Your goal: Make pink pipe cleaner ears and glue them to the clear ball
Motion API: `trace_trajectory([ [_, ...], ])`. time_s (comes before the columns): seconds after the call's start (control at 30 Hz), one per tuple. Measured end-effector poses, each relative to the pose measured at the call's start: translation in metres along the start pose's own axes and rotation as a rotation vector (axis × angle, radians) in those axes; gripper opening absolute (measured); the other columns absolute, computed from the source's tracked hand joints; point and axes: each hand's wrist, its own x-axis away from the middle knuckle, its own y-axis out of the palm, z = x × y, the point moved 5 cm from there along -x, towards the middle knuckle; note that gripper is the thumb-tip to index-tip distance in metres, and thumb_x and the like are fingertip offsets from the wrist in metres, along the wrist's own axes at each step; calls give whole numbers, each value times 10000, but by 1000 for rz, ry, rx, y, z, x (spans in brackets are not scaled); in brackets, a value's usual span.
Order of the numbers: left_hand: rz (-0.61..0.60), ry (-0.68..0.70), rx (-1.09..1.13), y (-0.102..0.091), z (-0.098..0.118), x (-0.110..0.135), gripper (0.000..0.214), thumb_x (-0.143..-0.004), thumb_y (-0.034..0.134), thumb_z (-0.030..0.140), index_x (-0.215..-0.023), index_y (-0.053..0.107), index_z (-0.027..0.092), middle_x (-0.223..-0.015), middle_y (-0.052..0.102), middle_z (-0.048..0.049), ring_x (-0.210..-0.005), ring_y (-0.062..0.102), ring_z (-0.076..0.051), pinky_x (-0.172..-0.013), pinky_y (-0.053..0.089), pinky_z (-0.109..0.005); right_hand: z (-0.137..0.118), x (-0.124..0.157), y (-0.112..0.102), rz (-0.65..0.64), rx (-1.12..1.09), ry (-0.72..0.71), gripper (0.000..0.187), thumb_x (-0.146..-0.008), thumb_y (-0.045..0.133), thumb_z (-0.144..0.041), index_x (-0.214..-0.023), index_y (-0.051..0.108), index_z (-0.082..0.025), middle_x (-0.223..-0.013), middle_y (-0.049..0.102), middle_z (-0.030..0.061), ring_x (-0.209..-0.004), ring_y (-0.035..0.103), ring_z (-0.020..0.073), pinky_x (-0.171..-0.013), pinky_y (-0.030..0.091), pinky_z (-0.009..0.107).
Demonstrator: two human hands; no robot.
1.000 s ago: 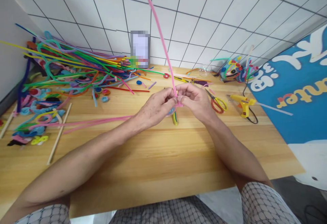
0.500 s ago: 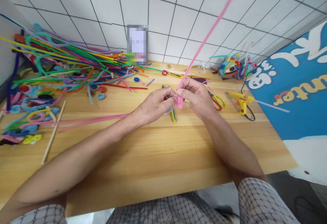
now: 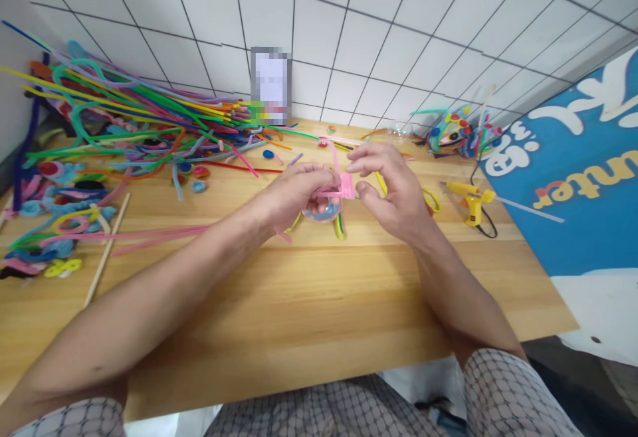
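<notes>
Near the middle of the view, my left hand [image 3: 306,191] pinches a small folded bundle of pink pipe cleaner [image 3: 347,186]. One pink strand rises from it and bends back toward the far side. My right hand [image 3: 386,184] is just to the right of the bundle, thumb and fingers apart, with nothing between them. Under my left hand a clear, bluish round thing [image 3: 321,212] lies on the table, partly hidden. A yellow-green tool handle [image 3: 339,226] sticks out beside it.
Piles of coloured pipe cleaners [image 3: 149,108] fill the left side, with a wooden stick [image 3: 107,251] in front. Yellow-handled scissors [image 3: 431,202] and a yellow glue gun [image 3: 472,201] lie right. A phone [image 3: 270,85] leans on the tiled wall; a colourful craft figure [image 3: 451,135] stands back right.
My right hand has let go of the pink pipe cleaner and opened to the right. The long strand that stood up toward the top now bends down near the bundle.
</notes>
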Motion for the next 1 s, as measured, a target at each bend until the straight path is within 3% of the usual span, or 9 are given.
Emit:
trace_trajectory([
  [0.07, -25, -70, 49, 2, -1, 1, 153, -730, 650, 199, -595, 582, 176, -585, 553, -9, -483, 479, -94, -450, 350, -208, -7, 0, -1, -34, 99, -96, 263, -942, 654, -128, -1117, 741, -304, -1268, 751, 64, -1240, 693, 292, -1075, 545, 527],
  [0.17, -66, -125, 85, 7, 0, 3, 123, -716, 649, 175, -598, 613, 165, -569, 549, -16, -473, 470, -94, -439, 345, -205, -11, -1, 1, -61, 139, -139, 189, -982, 668, -166, -1093, 747, -298, -1198, 782, 65, -1138, 734, 275, -1029, 568, 508],
  [0.4, -127, -144, 101, 9, 1, 3, 188, -758, 723, 220, -613, 618, 164, -579, 552, -15, -462, 444, -84, -428, 322, -220, -8, -2, 4, -61, 76, -111, 65, -1019, 688, -255, -1039, 748, -274, -1101, 812, 67, -1014, 758, 236, -932, 595, 432],
  [0.53, -100, -90, 101, 6, -1, 2, 175, -778, 709, 242, -646, 613, 178, -596, 568, -10, -482, 482, -95, -462, 371, -222, -7, -2, 2, -48, -11, -101, 104, -995, 684, -208, -1007, 755, -283, -1078, 799, 44, -1055, 751, 233, -992, 580, 437],
  [0.67, -26, 155, -63, 3, 3, 3, 146, -819, 701, 284, -736, 632, 188, -660, 615, 4, -550, 534, -109, -535, 433, -234, 7, -1, -4, 20, -208, 148, 105, -958, 743, -284, -1059, 770, -280, -1154, 770, 45, -1090, 722, 233, -962, 588, 405],
  [0.8, -36, 326, -289, 4, 1, 7, 175, -897, 671, 324, -795, 616, 193, -716, 611, 12, -637, 543, -124, -588, 435, -248, 22, 2, 4, -6, -471, 457, 231, -888, 807, -345, -1091, 764, -242, -997, 752, 27, -903, 699, 189, -820, 598, 332],
  [1.0, -69, 402, -466, 4, -2, 9, 189, -1009, 578, 344, -909, 635, 194, -825, 659, -7, -736, 578, -146, -673, 448, -281, 22, 1, 14, -70, -628, 566, 227, -834, 808, -316, -1034, 761, -220, -828, 693, -7, -724, 610, 145, -644, 518, 268],
])
